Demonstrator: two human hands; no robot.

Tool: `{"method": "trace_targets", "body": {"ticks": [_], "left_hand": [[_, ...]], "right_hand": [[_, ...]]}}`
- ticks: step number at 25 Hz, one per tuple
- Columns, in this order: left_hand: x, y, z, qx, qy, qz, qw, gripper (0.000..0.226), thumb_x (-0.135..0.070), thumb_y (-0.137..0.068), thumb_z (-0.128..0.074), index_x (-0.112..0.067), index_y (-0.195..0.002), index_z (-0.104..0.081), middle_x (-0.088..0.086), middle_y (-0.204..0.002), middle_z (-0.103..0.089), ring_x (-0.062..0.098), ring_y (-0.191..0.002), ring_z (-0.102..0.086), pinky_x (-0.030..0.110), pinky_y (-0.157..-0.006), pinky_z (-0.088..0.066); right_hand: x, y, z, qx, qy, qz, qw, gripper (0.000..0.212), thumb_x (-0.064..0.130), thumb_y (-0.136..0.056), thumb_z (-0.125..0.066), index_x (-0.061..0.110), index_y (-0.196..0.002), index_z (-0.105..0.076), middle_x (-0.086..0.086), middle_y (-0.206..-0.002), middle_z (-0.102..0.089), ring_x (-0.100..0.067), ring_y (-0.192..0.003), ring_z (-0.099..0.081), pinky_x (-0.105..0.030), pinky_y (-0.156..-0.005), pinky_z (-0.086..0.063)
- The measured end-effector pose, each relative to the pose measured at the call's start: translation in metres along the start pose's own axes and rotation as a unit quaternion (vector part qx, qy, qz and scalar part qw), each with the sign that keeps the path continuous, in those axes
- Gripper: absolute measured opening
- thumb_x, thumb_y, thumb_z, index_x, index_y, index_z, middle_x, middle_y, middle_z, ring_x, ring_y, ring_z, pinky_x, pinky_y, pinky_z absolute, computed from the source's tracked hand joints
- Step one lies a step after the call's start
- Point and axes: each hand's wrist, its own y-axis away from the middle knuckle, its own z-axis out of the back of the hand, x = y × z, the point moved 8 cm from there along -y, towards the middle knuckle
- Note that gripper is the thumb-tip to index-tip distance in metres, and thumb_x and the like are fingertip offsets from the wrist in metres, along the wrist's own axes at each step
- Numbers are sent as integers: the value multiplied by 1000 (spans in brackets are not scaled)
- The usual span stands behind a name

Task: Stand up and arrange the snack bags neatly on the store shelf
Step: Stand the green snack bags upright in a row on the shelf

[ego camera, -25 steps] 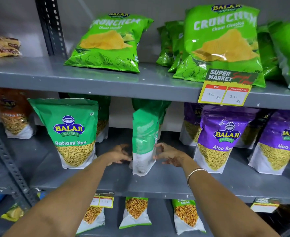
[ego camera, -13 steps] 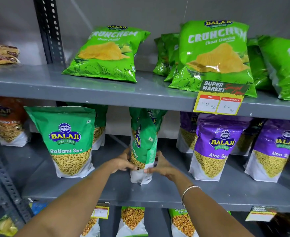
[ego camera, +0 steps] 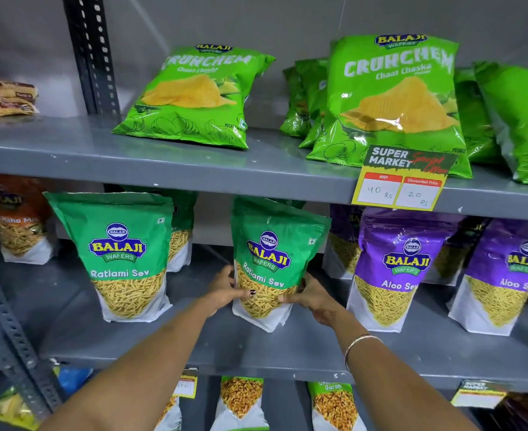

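Observation:
A green Ratlami Sev bag [ego camera: 272,253] stands on the middle grey shelf [ego camera: 287,353], its front facing me and leaning slightly to the left. My left hand [ego camera: 225,290] grips its lower left edge and my right hand [ego camera: 312,298] grips its lower right edge. A second Ratlami Sev bag [ego camera: 122,253] stands upright to its left, with another green bag [ego camera: 180,231] behind it. Purple Aloo Sev bags [ego camera: 396,269] stand to the right.
The top shelf [ego camera: 194,163] holds green Crunchem chip bags [ego camera: 194,98], one lying back at the left, several clustered at the right [ego camera: 399,101]. A yellow price tag [ego camera: 402,178] hangs from its edge. An orange bag [ego camera: 17,222] stands far left. More bags [ego camera: 241,402] sit on the lower shelf.
The middle Ratlami Sev bag has been turned from edge-on to front-facing between both hands. The view has tilted up a little.

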Motion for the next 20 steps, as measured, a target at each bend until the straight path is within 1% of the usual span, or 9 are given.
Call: {"method": "trace_targets", "body": {"ticks": [2,5,8,11,12,14,17,18,20], "left_hand": [[-1,1,2,-29,-12,-8,999,69,-11,-66,-80,-7,-125,-43,15,-131,-51,29,-120,-50,38,-101,-44],[-5,5,-3,-31,15,1,999,58,-10,-69,-79,-9,-110,-38,14,-131,-53,29,-123,-50,31,-89,-41],[-6,7,-5,-59,2,8,998,57,-14,-70,-78,-13,-103,-32,14,-128,-57,30,-118,-54,36,-89,-45],[-4,6,-6,-58,-1,17,998,58,-15,-70,-78,-13,-104,-31,14,-129,-56,31,-119,-53,41,-96,-46],[-2,8,-7,-50,-1,18,999,58,-15,-72,-77,-13,-105,-30,14,-131,-54,31,-121,-52,42,-99,-45],[3,15,-5,-18,-19,37,999,59,-19,-76,-74,-10,-115,-31,14,-138,-48,31,-124,-48,44,-99,-45],[39,38,20,65,-92,167,979,64,-41,-87,-56,-8,-136,-32,13,-141,-44,29,-113,-52,45,-95,-46],[56,47,34,106,-107,224,963,63,-47,-89,-48,-7,-136,-35,14,-135,-51,29,-110,-54,45,-98,-45],[84,65,77,126,-101,314,935,61,-54,-89,-41,0,-115,-50,14,-97,-68,30,-106,-58,45,-105,-42]], "right_hand": [[4,0,-6,20,-31,25,999,73,-16,-63,-73,0,-128,-43,-18,-124,-59,-27,-107,-59,-33,-89,-55],[10,-6,-5,1,-44,48,998,69,-21,-62,-71,-6,-124,-45,-21,-121,-60,-28,-103,-59,-40,-92,-54],[15,-7,0,-1,-38,60,997,70,-20,-62,-71,-5,-125,-44,-16,-117,-60,-26,-104,-58,-15,-67,-58],[17,-8,-1,24,-11,51,998,71,-15,-61,-74,-2,-125,-45,-13,-116,-61,-25,-101,-59,-14,-68,-54],[14,-9,-3,52,18,30,998,69,-11,-60,-76,-1,-122,-48,-13,-114,-62,-23,-95,-62,-16,-67,-54],[3,-1,-4,104,105,-92,985,49,-2,-68,-75,4,-112,-56,-8,-96,-64,-17,-70,-59,-20,-49,-53],[-21,26,-17,200,182,-320,908,31,5,-84,-62,1,-113,-52,-20,-74,-64,-31,-51,-66,-35,-43,-57],[-23,32,-33,241,185,-354,885,27,8,-86,-59,-3,-110,-52,-22,-66,-68,-32,-52,-69,-39,-47,-59],[-21,34,-73,305,230,-367,848,24,18,-91,-53,-3,-91,-63,-14,-55,-72,-25,-54,-72,-37,-54,-59]]}}
